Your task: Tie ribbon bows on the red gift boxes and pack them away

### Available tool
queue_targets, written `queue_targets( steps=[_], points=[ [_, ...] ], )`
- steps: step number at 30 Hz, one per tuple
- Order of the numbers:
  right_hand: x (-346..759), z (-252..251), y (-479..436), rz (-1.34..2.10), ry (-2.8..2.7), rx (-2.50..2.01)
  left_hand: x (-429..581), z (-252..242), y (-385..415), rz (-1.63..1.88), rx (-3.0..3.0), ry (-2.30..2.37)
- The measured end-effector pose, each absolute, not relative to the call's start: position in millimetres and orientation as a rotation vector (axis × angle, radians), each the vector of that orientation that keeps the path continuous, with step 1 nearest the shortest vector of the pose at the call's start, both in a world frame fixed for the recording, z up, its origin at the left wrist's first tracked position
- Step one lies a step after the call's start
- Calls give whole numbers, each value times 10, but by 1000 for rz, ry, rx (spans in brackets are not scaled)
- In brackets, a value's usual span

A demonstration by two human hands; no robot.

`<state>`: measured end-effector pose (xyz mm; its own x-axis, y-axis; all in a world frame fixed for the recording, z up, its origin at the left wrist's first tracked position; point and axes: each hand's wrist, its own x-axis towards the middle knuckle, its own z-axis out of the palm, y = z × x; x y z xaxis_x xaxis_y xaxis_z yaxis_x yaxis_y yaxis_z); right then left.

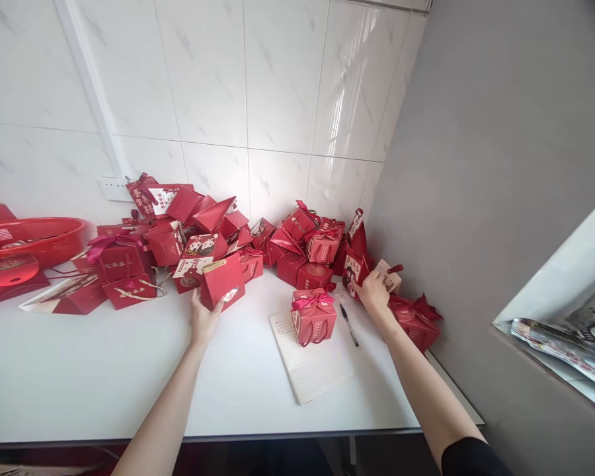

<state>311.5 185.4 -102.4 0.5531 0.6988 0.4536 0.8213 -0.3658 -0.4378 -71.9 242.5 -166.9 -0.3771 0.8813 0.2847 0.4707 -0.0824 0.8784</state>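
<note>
My left hand [205, 317] grips a red gift box [223, 283] by its lower edge. The box is tilted, with a folded gold-edged top and a small white print on its front. Over on the right, my right hand [373, 292] is closed on a red box with cartoon figures [353, 272]; part of its fingers is hidden. Between my hands, a red box with a pink bow [313, 317] stands upright on an open notebook [310, 373]. Beside the notebook lies a black pen [349, 325]. A dark red bowed box [416, 320] sits under my right forearm.
A heap of red gift boxes [198, 218] fills the back left of the white table [238, 390]. Another cluster of boxes [297, 231] leans near the tiled wall [282, 92]. A red plastic basin [54, 241] stands far left. A grey wall [466, 185] borders the right side.
</note>
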Motion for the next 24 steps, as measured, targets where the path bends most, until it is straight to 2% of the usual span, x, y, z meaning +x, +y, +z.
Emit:
queue_targets(
  steps=[7,11,13,17,19,21,24],
  points=[
    [3097,-1124,1844,-218,-1296,-2057,-710,-1775,2488,1736,1412,1738],
    [2711,-869,1738,-279,-1656,-1483,-613,-1766,2345,2037,1633,1460],
    [2391,-731,1648,-233,-1870,-1252,-581,-1753,2242,2077,1841,1290],
    [1790,-620,1458,3,-2268,-901,-553,-1749,2056,1842,2295,1016],
    [1654,-652,1411,163,-2328,-898,-531,-1753,2014,1693,2382,896],
    [1683,-690,1405,228,-2260,-990,-503,-1753,2010,1651,2353,807],
    [2020,-673,1476,65,-1800,-1091,-470,-1752,2062,1646,2275,886]
  ],
)
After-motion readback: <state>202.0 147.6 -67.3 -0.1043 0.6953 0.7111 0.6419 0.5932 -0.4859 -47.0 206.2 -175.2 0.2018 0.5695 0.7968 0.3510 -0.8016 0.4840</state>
